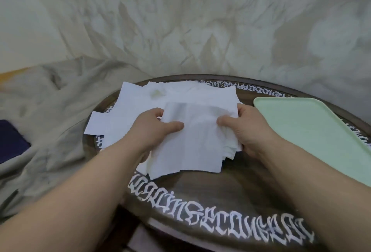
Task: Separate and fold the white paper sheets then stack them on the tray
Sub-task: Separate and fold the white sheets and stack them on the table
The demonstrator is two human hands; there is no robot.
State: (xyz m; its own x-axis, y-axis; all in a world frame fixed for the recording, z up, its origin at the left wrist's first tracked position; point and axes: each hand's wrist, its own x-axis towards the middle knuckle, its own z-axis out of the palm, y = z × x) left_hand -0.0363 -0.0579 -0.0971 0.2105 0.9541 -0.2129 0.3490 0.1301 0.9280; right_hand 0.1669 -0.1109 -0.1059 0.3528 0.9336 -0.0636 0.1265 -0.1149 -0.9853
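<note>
The left hand (154, 129) and right hand (246, 129) each pinch a side of a bunch of white paper sheets (192, 143), thumbs on top, fingers curled beneath, held just above the round dark surface (220, 187). More loose sheets (140, 105) sprawl at eleven o'clock. The pale green tray (313, 131) lies at three o'clock, bare. Judging by the fanned lower edges, several sheets may cling together, so a fold could catch two at once

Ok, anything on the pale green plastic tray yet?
Nothing shows on the pale green plastic tray; its right end runs out of frame. Both hands grip the white paper sheets beside it.
</note>
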